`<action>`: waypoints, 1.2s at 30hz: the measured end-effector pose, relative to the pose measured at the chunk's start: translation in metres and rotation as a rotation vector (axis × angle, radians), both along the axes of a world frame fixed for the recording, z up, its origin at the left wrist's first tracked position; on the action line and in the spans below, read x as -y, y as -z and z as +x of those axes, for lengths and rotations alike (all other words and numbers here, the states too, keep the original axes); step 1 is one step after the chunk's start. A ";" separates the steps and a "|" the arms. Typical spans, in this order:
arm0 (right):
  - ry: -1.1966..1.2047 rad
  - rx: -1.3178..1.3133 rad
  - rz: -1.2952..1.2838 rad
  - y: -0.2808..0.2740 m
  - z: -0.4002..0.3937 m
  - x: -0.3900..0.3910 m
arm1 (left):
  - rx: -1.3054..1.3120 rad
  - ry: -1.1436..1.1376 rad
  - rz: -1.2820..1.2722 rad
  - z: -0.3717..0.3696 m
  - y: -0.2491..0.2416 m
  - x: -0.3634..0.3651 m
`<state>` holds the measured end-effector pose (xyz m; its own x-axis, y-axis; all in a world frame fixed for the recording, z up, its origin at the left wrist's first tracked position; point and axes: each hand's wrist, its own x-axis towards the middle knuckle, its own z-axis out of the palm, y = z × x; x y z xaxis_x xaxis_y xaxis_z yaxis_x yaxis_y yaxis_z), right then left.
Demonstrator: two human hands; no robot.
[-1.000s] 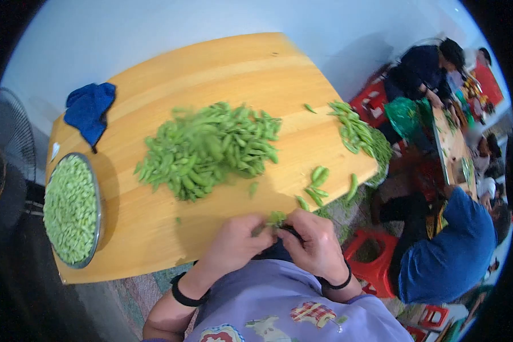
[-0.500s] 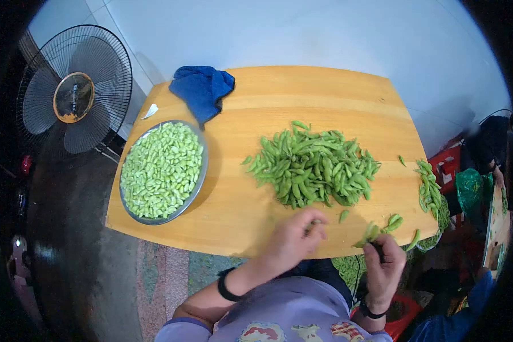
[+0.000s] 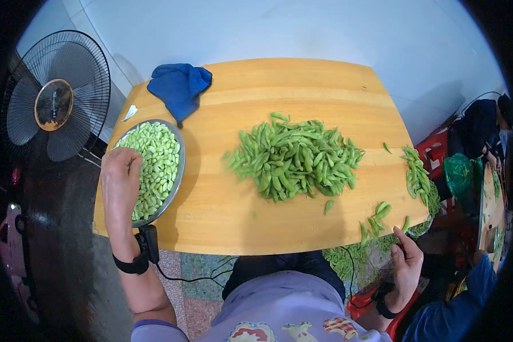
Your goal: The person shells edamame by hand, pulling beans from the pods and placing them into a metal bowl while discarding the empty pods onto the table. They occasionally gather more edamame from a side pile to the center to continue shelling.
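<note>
L hand: your left hand (image 3: 119, 178) is over the near rim of the metal bowl (image 3: 175, 181), fingers curled down onto the shelled beans (image 3: 151, 165); can't tell if it grips any.
R hand: your right hand (image 3: 407, 263) is off the table's near-right corner, loosely curled; contents can't be told.
Bowl: under L hand, full of beans.
Pod pile (image 3: 293, 157): betw. your hands, further out; long axis runs L-R, pods mostly pointing out and right.
Loose pods (image 3: 376, 215): just beyond R hand, tilted.
Cloth (image 3: 179, 88): blue, beyond the bowl.

Pale wall (image 3: 279, 28), standing fan (image 3: 54, 102)
</note>
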<state>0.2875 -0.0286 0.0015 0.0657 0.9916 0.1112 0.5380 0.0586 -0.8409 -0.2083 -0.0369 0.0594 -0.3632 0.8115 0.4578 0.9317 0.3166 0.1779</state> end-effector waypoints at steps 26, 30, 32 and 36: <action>-0.304 0.045 0.078 -0.030 -0.062 -0.003 | 0.172 0.259 0.164 0.095 0.068 -0.071; -0.528 -0.027 0.118 -0.037 -0.078 -0.020 | 0.543 0.483 0.161 0.130 0.035 -0.048; -0.559 -0.111 0.131 -0.030 -0.090 -0.033 | 1.147 0.515 -0.180 0.157 0.026 -0.037; -0.638 -0.066 0.099 -0.022 -0.096 -0.042 | 1.305 0.723 -0.280 0.190 0.029 -0.032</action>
<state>0.1915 0.0135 0.0233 -0.5228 0.8237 0.2198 0.3191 0.4282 -0.8455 -0.0185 -0.0053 0.0303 0.1221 0.9910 -0.0543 0.1392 0.0371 0.9896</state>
